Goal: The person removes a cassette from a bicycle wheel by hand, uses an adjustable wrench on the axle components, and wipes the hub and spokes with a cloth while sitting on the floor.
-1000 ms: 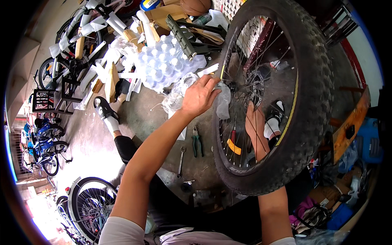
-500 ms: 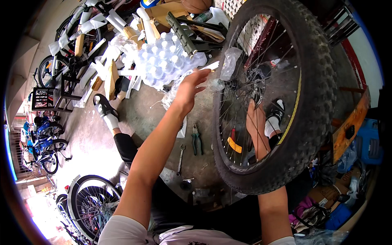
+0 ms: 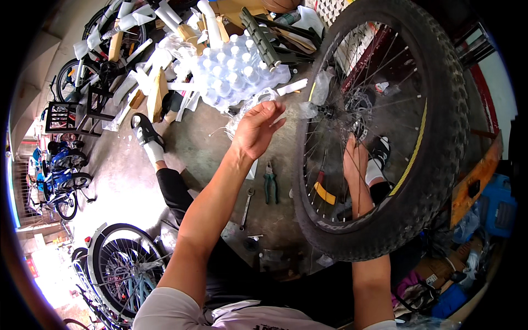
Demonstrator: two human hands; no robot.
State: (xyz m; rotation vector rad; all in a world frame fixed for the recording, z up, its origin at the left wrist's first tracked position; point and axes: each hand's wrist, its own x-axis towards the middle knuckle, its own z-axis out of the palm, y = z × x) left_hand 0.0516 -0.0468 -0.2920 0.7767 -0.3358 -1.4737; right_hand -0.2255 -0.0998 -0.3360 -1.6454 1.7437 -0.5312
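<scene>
A large bicycle wheel [image 3: 404, 212] with a knobby black tyre stands tilted before me on the right. Behind its spokes, my right hand [image 3: 355, 157] grips it at the hub, just below the brake disc [image 3: 360, 126]; the spokes partly hide the fingers. Clear plastic wrap [image 3: 308, 110] clings around the near end of the axle. To the left of the wheel, my left hand [image 3: 256, 131] hovers apart from it, fingers half curled with gaps between them and nothing visible in them. Pliers [image 3: 270, 184] and a wrench [image 3: 247, 210] lie on the floor below.
Wrapped plastic bottles [image 3: 231, 74] stand ahead, beside cardboard and foam packing. Bicycles stand at the left, one with its wheel [image 3: 125, 269] near my left elbow. An orange-brown wooden board [image 3: 476, 176] and a blue case [image 3: 498, 206] are at the right. A red-handled tool [image 3: 320, 176] shows through the spokes.
My left hand's fingers have curled in from a stretched pose, and the hand has drawn slightly down. The wheel and my right hand appear shifted a little right as the whole view moves.
</scene>
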